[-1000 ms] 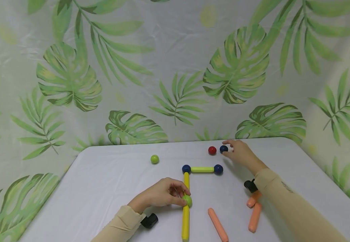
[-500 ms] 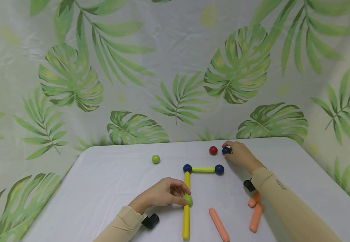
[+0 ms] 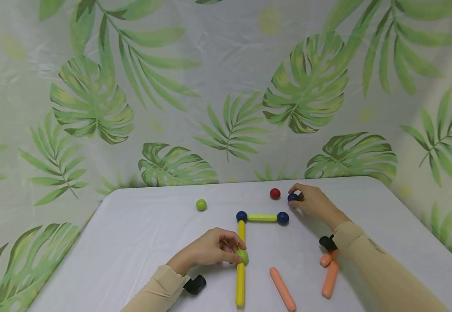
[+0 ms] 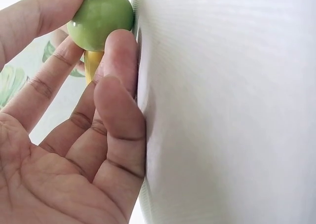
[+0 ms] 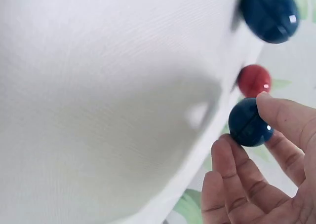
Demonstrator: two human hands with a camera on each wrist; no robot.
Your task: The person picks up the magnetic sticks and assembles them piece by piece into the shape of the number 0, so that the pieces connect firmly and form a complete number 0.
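Note:
My left hand [image 3: 210, 248] pinches a green ball [image 4: 101, 21] between thumb and fingers. This ball sits between two yellow rods, a near one [image 3: 240, 286] and a far one [image 3: 241, 232], in one line. At the far end a dark blue ball [image 3: 241, 216] joins a short yellow-green rod [image 3: 262, 217], which ends in another dark blue ball [image 3: 283, 218]. Toward the back right, my right hand [image 3: 315, 203] holds a loose dark blue ball [image 5: 248, 123] with thumb and fingertips. Just left of it lies a red ball [image 3: 275, 193].
A second green ball [image 3: 201, 205] lies at the back, left of the joined rods. One orange rod [image 3: 282, 289] is near the front, and two more orange rods, a long one [image 3: 330, 280] among them, lie under the right forearm. A patterned curtain [image 3: 230, 108] hangs behind the white table [image 3: 144, 242].
My right hand has closed its fingers on the dark blue ball and drawn it slightly toward me, away from the red ball. My left hand stays on the green ball.

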